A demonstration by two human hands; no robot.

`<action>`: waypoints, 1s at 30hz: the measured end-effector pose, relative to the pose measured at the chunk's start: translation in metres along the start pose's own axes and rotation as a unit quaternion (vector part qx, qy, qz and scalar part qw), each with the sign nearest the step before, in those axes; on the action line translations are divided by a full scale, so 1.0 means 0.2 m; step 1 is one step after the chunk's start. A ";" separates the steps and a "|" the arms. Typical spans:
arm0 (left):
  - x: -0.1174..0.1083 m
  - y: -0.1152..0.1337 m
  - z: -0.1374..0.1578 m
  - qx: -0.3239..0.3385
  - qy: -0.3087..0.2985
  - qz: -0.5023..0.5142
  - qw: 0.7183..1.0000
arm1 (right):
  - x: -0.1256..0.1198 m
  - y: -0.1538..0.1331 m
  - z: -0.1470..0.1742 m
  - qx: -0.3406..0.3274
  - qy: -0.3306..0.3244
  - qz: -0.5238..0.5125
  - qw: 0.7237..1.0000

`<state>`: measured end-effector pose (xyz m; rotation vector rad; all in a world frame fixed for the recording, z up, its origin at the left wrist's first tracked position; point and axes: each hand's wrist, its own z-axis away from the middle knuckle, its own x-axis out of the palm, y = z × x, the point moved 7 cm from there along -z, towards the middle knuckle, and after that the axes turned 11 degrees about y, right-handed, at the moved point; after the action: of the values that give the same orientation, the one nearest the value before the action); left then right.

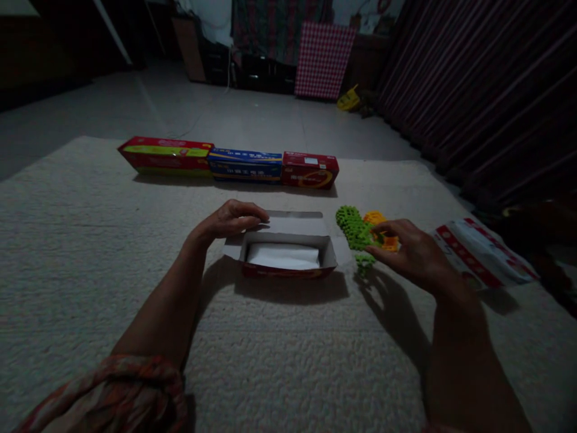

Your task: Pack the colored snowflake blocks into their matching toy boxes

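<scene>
In front of me is an open red cardboard box [288, 272] with its white inner flaps spread. Inside lies a white packet [283, 255]. My left hand [233, 219] grips the raised lid flap [293, 224] at its left corner, thumb and fingers pressed together on it. To the right of the box, my right hand [408, 252] is over some toothed green plastic pieces [351, 227], its thumb and fingers apart around them. Yellow-orange plastic pieces [375, 218] lie just behind, partly covered by that hand. Whether its fingertips touch the green pieces is hard to see.
A red and lime box [166, 157], a blue box [246, 166] and a dark red box [310, 170] stand end to end behind. At right lies a red and white plastic package [484, 252]. All rest on a pale textured blanket [293, 361]; a curtain [473, 90] hangs right.
</scene>
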<state>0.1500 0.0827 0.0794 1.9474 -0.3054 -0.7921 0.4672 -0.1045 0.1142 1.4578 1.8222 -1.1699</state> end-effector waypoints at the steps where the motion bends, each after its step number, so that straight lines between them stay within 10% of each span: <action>1: 0.00 -0.01 0.00 -0.001 0.001 0.008 1.000 | -0.01 -0.10 -0.04 -0.026 -0.004 -0.027 0.999; 10: -0.01 -0.04 -0.01 0.019 -0.010 0.035 0.999 | 0.31 -0.82 -0.15 -0.175 -0.134 -0.207 0.953; 21: 0.00 -0.08 -0.01 -0.013 -0.007 0.056 0.998 | 0.48 -0.92 -0.15 -0.196 -0.136 -0.192 0.952; 30: 0.00 -0.07 -0.01 -0.006 -0.015 0.028 0.999 | 0.38 -0.85 -0.18 -0.189 -0.104 -0.204 0.955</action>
<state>0.1491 0.0909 0.0675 1.9088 -0.3703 -0.7851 0.2882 -0.0427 0.1196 0.7368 2.1080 -1.0322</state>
